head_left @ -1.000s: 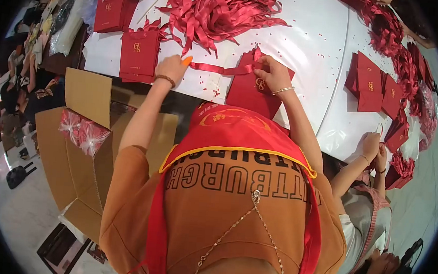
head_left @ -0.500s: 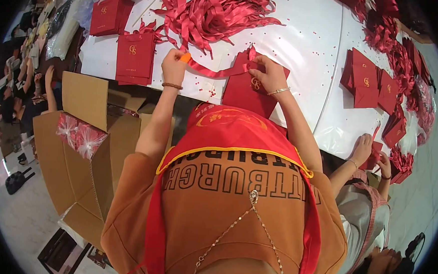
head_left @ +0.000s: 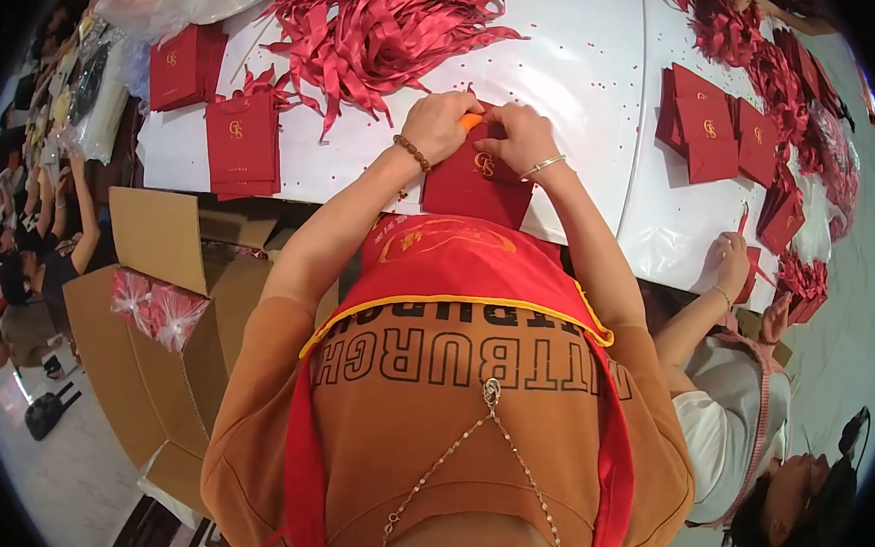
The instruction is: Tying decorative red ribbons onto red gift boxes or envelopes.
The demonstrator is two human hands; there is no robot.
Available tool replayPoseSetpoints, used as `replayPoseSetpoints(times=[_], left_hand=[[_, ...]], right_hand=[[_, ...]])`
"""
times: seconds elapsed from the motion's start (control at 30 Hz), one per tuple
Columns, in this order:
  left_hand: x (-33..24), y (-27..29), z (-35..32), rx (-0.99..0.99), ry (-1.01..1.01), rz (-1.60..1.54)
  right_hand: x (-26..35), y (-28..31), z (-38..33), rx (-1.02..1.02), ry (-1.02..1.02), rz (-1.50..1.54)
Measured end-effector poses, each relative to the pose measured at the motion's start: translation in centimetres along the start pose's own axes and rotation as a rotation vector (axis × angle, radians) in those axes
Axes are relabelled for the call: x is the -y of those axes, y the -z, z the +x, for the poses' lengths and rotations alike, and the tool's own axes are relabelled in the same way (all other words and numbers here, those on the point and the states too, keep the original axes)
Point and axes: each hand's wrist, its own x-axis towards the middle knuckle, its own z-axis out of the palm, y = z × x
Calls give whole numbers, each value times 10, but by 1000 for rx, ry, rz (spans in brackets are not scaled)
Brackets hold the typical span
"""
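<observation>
My left hand (head_left: 436,130), with a beaded bracelet, is closed at the top of a red paper bag (head_left: 474,194). A small orange piece (head_left: 470,121) shows at its thumb tip. Right beside it, my right hand (head_left: 522,141), wearing a silver bangle, has its fingers curled over the same bag's top edge. Both hands pinch a red ribbon there, mostly hidden behind the fingers. The bag lies flat at the table's near edge, gold print facing up.
A large heap of red ribbons (head_left: 357,33) lies beyond my hands. Stacked red bags (head_left: 242,146) sit left, more bags (head_left: 709,130) right. An open cardboard box (head_left: 142,356) stands at my left. At right, a co-worker's hand (head_left: 729,263) works at the white table (head_left: 593,113).
My left hand has moved right, bringing its end of the stretched ribbon to my right hand at the bag's top. The ribbon span between them no longer shows.
</observation>
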Motion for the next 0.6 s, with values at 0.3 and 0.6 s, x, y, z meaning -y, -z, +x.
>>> replayPoseSetpoints(times=[0.3,0.6], left_hand=[[3,1,-1,45,-42,16],[5,3,-8,42,-10,48]], right_hand=[[-19,12,-35,-224,134,-168],[-11,2,-48,-385,77,-174]])
